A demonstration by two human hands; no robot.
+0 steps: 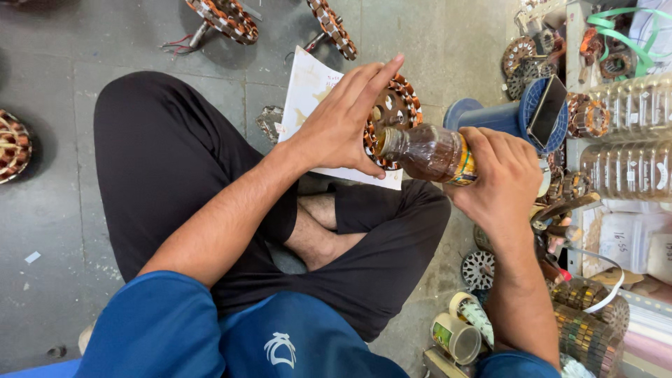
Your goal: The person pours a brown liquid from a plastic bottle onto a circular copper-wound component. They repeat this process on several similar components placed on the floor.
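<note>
My right hand (500, 178) grips a small plastic bottle (428, 151) of dark brown liquid, held on its side with the open neck pointing left. My left hand (341, 122) is spread flat, fingers together, over a round copper-wound stator (400, 105) and touches it with thumb and palm. The bottle's mouth sits right at the stator's lower edge, beside my left thumb. The stator rests on a sheet of white paper (308, 87) lying on the grey floor. I sit cross-legged in black trousers (161, 161).
More wound stators lie on the floor at top (224, 17), top centre (334, 28) and far left (12, 145). A blue stool with a phone (542, 112) stands at right, beside clear bottles (630, 133), stator parts and tape rolls (458, 336).
</note>
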